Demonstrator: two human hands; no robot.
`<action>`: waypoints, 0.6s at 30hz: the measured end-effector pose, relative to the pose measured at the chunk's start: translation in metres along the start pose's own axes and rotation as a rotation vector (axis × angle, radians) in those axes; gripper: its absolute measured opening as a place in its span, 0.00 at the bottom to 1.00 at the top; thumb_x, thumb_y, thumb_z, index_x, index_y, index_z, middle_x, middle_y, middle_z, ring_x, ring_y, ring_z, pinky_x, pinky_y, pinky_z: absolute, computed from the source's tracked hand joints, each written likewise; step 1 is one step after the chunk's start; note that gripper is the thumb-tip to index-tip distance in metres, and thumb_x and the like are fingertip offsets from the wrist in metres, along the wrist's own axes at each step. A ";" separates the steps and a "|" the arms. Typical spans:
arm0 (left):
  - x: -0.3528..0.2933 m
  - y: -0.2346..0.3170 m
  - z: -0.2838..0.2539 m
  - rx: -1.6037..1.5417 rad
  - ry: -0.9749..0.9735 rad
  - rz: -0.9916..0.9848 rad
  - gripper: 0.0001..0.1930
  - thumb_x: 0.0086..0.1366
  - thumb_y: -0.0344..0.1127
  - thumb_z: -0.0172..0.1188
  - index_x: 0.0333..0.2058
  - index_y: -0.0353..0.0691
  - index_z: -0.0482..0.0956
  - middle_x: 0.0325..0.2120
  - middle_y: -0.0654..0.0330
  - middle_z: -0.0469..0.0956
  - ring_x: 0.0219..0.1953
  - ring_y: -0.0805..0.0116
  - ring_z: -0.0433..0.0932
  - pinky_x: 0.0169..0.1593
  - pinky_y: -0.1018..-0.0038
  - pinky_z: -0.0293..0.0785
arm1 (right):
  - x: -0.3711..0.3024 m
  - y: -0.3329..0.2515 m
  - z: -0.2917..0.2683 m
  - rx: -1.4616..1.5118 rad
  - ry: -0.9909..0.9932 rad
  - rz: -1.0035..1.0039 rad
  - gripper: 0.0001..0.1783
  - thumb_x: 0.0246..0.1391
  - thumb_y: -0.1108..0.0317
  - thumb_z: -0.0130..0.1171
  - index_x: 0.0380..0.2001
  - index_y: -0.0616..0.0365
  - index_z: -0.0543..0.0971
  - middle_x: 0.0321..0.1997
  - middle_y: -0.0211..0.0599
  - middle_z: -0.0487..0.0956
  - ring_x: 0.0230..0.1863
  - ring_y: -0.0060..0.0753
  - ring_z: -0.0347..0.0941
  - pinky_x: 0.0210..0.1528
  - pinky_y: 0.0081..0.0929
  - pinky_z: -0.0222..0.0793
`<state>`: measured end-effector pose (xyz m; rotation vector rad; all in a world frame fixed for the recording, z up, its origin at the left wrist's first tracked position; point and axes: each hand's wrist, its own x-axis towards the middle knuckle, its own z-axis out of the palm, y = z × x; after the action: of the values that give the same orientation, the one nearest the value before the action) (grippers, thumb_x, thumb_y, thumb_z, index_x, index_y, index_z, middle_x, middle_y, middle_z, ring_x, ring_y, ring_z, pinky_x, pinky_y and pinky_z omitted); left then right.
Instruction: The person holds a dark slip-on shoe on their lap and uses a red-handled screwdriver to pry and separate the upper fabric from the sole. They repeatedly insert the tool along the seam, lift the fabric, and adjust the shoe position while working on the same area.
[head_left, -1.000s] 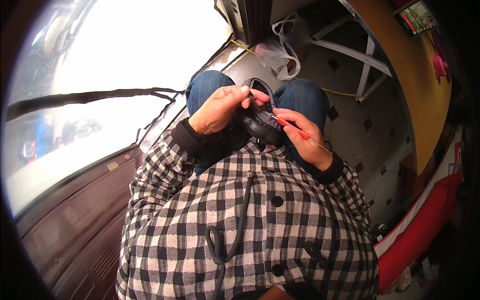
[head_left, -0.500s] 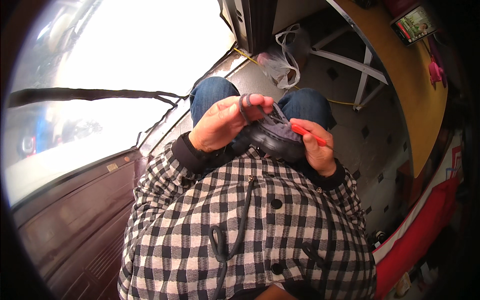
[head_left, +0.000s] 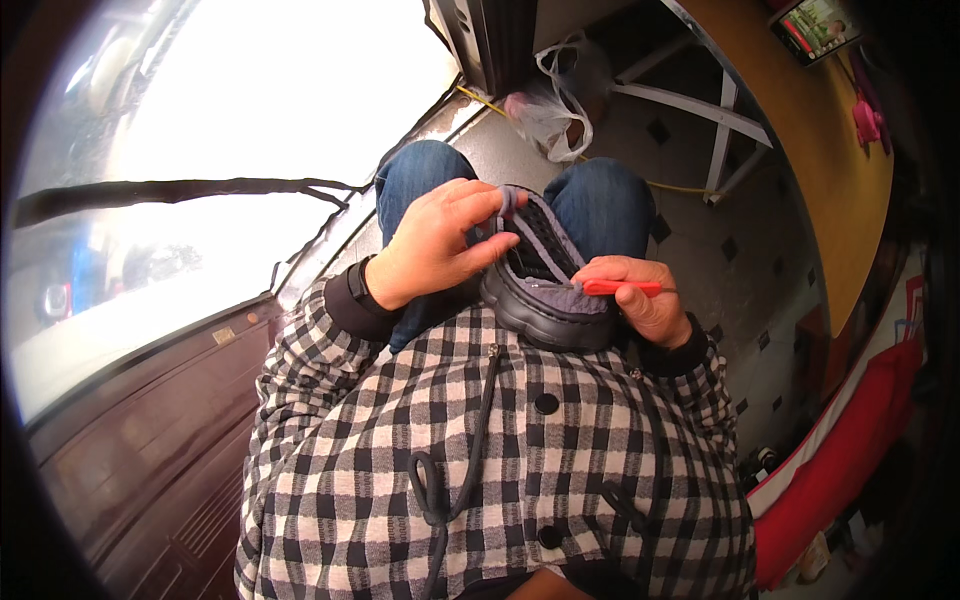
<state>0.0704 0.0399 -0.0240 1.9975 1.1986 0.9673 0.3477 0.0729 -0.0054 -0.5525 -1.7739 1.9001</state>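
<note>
Shoe (head_left: 550, 298) turned opening-up, right of left grip (head_left: 432, 240), seemingly touching

Black-and-grey shoe with a thick, lobed black sole (head_left: 548, 328) and a grey textured upper (head_left: 560, 299) is occupying mid-scene, its long axis running from far left to near right. Its opening is facing up, exposing a dark, patterned interior (head_left: 534, 242). Slim, straight red-handled tool (head_left: 624, 288) is lying nearly level across the scene, its left end meeting the shoe's grey near-right edge; tip not distinguishable.
</note>
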 end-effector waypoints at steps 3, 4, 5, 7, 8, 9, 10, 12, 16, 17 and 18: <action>0.001 -0.005 0.000 0.031 -0.011 0.055 0.02 0.55 0.26 0.58 0.27 0.37 0.74 0.31 0.58 0.74 0.35 0.66 0.73 0.39 0.74 0.68 | -0.001 -0.002 0.003 -0.015 0.017 -0.002 0.25 0.60 0.53 0.51 0.46 0.68 0.76 0.45 0.43 0.78 0.47 0.31 0.74 0.52 0.22 0.66; 0.001 -0.006 -0.001 -0.095 -0.050 0.037 0.02 0.56 0.26 0.57 0.25 0.36 0.74 0.30 0.59 0.74 0.35 0.66 0.73 0.39 0.74 0.68 | 0.000 -0.003 0.004 -0.027 0.020 -0.001 0.25 0.61 0.54 0.51 0.46 0.68 0.76 0.45 0.43 0.78 0.46 0.30 0.74 0.52 0.21 0.66; 0.001 -0.005 -0.002 -0.221 -0.088 0.018 0.04 0.56 0.27 0.57 0.24 0.36 0.73 0.30 0.59 0.73 0.34 0.67 0.72 0.39 0.75 0.67 | 0.000 -0.006 0.005 -0.034 0.026 -0.004 0.24 0.61 0.54 0.51 0.46 0.68 0.75 0.44 0.42 0.78 0.46 0.30 0.74 0.51 0.21 0.67; 0.002 -0.004 -0.004 -0.515 -0.191 -0.091 0.09 0.59 0.29 0.53 0.20 0.36 0.71 0.34 0.61 0.72 0.34 0.71 0.69 0.39 0.78 0.64 | 0.002 -0.012 0.006 -0.084 0.014 0.008 0.22 0.61 0.57 0.52 0.46 0.68 0.75 0.43 0.43 0.78 0.45 0.30 0.74 0.50 0.21 0.67; 0.001 -0.003 -0.004 -0.649 -0.225 -0.179 0.10 0.60 0.30 0.52 0.20 0.36 0.71 0.35 0.61 0.72 0.35 0.71 0.69 0.40 0.78 0.64 | 0.003 -0.015 0.007 -0.108 0.009 0.010 0.21 0.61 0.58 0.52 0.46 0.68 0.75 0.42 0.43 0.79 0.45 0.30 0.74 0.49 0.21 0.67; 0.000 -0.001 -0.004 -0.775 -0.256 -0.261 0.11 0.60 0.31 0.52 0.20 0.36 0.71 0.36 0.61 0.72 0.35 0.72 0.69 0.40 0.78 0.64 | 0.004 -0.019 0.008 -0.183 0.008 0.003 0.20 0.60 0.60 0.54 0.45 0.68 0.75 0.41 0.43 0.78 0.44 0.31 0.74 0.48 0.21 0.68; 0.000 0.000 -0.002 -0.809 -0.241 -0.256 0.13 0.61 0.34 0.51 0.19 0.36 0.71 0.39 0.60 0.71 0.36 0.74 0.67 0.41 0.78 0.63 | 0.004 -0.023 0.009 -0.261 0.006 -0.003 0.19 0.58 0.63 0.55 0.45 0.69 0.75 0.41 0.44 0.78 0.43 0.32 0.75 0.47 0.21 0.69; -0.001 0.001 0.001 -0.858 -0.205 -0.224 0.13 0.63 0.33 0.51 0.20 0.36 0.73 0.38 0.60 0.72 0.38 0.74 0.68 0.43 0.77 0.63 | 0.004 -0.028 0.015 -0.467 0.025 -0.057 0.18 0.55 0.67 0.58 0.45 0.69 0.75 0.40 0.45 0.78 0.42 0.35 0.75 0.46 0.23 0.70; 0.000 0.003 0.006 -0.833 -0.219 -0.171 0.16 0.64 0.36 0.50 0.19 0.35 0.71 0.39 0.59 0.71 0.35 0.76 0.67 0.39 0.80 0.63 | 0.003 -0.024 0.026 -0.954 0.125 -0.356 0.20 0.48 0.72 0.61 0.45 0.69 0.74 0.42 0.47 0.77 0.43 0.44 0.74 0.46 0.33 0.72; 0.001 0.003 0.007 -0.837 -0.230 -0.203 0.15 0.64 0.36 0.50 0.20 0.34 0.72 0.38 0.59 0.72 0.34 0.76 0.67 0.38 0.80 0.63 | 0.003 -0.022 0.025 -1.076 0.134 -0.430 0.21 0.47 0.72 0.62 0.45 0.69 0.74 0.43 0.48 0.76 0.43 0.46 0.74 0.46 0.35 0.72; 0.002 0.003 0.007 -0.839 -0.242 -0.231 0.15 0.64 0.36 0.50 0.21 0.34 0.74 0.38 0.59 0.72 0.33 0.77 0.67 0.37 0.80 0.63 | 0.003 -0.017 0.025 -1.090 0.135 -0.489 0.19 0.51 0.69 0.60 0.45 0.68 0.74 0.46 0.49 0.75 0.46 0.47 0.73 0.48 0.39 0.72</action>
<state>0.0779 0.0391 -0.0246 1.2311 0.6928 0.8779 0.3315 0.0557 0.0140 -0.4901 -2.4528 0.4580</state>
